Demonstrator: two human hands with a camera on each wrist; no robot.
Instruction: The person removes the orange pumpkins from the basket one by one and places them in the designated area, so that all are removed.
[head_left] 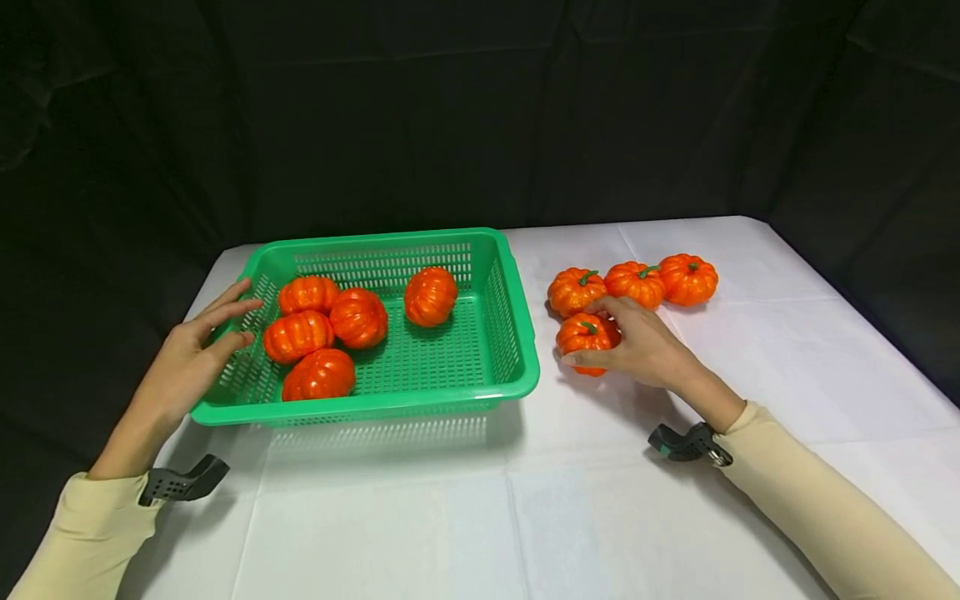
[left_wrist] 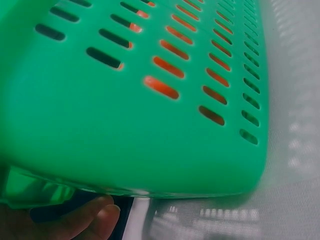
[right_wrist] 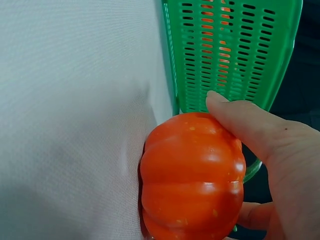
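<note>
My right hand (head_left: 637, 343) is around a small orange pumpkin (head_left: 583, 335) on the white cloth, thumb on its near side and fingers on its far side. In the right wrist view, the thumb (right_wrist: 240, 120) lies against the glossy ribbed pumpkin (right_wrist: 192, 175), and the other fingers are partly hidden behind it. My left hand (head_left: 191, 358) is at the left rim of a green slotted basket (head_left: 442, 400), fingers extended and apart; whether they touch the rim is unclear. Several orange pumpkins, among them one (head_left: 431, 297) apart from the rest, lie inside the basket.
Behind the right hand, three more pumpkins form a row: a left one (head_left: 576, 292), a middle one (head_left: 636, 283) and a right one (head_left: 688, 279). White cloth (head_left: 390, 525) covers the table. A black curtain (head_left: 480, 117) hangs along the back and sides.
</note>
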